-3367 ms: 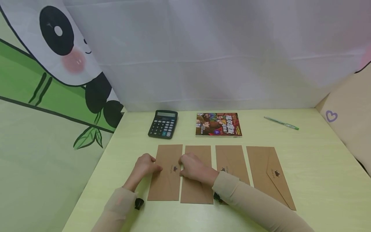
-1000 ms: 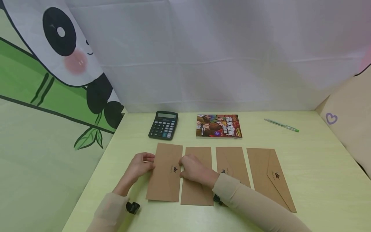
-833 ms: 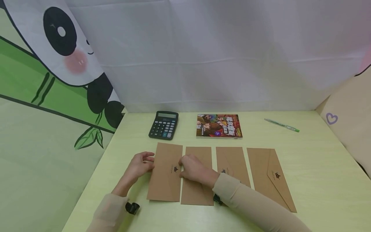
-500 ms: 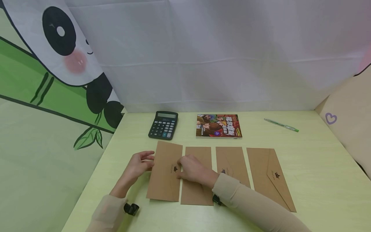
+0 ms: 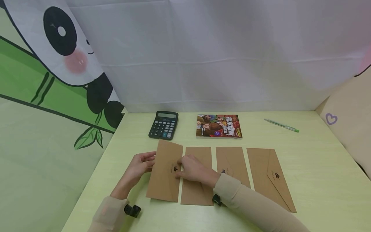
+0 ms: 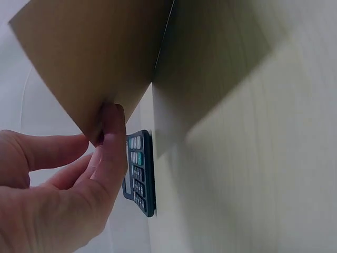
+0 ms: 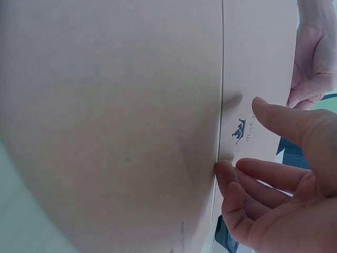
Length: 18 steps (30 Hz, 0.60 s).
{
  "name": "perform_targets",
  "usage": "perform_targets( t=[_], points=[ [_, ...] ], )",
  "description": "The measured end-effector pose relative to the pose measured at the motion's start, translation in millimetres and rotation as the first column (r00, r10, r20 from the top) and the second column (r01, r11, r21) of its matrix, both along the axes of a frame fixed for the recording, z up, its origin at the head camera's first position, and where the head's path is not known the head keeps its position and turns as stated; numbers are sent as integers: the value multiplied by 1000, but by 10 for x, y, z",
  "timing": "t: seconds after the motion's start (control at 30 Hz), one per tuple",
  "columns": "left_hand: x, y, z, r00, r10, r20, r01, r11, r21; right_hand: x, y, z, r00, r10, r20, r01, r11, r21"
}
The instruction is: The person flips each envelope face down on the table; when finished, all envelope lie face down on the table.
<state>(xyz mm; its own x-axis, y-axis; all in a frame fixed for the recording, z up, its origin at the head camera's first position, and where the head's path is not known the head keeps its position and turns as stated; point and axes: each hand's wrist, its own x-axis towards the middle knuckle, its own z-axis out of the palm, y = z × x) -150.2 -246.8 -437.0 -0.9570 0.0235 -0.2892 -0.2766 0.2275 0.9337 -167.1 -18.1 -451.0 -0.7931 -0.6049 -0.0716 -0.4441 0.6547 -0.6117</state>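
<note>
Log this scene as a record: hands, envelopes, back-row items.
left_hand: left hand holding raised left edge of leftmost envelope
right_hand: right hand over second envelope, fingers at leftmost envelope's right edge
envelope_count: four, side by side
leftmost_envelope: tilted, left side up
others: second, third, fourth flat
back_row: calculator, book, pen
surface: table

Brown envelope (image 5: 165, 183), black crown print (image 5: 175, 169), left edge raised, leftmost of four.
</note>
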Motion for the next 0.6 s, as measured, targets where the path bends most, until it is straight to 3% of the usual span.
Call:
perform_targets(
  t=[0.37,0.6],
  points=[
    [35,34,18,999,-32,25,29,995,93,10,-6,19,999,-23,43,23,1000,-16],
    [50,45,11,997,-69,22,65,988,137,46,7,23,998,6,67,-1,996,-87]
  ],
)
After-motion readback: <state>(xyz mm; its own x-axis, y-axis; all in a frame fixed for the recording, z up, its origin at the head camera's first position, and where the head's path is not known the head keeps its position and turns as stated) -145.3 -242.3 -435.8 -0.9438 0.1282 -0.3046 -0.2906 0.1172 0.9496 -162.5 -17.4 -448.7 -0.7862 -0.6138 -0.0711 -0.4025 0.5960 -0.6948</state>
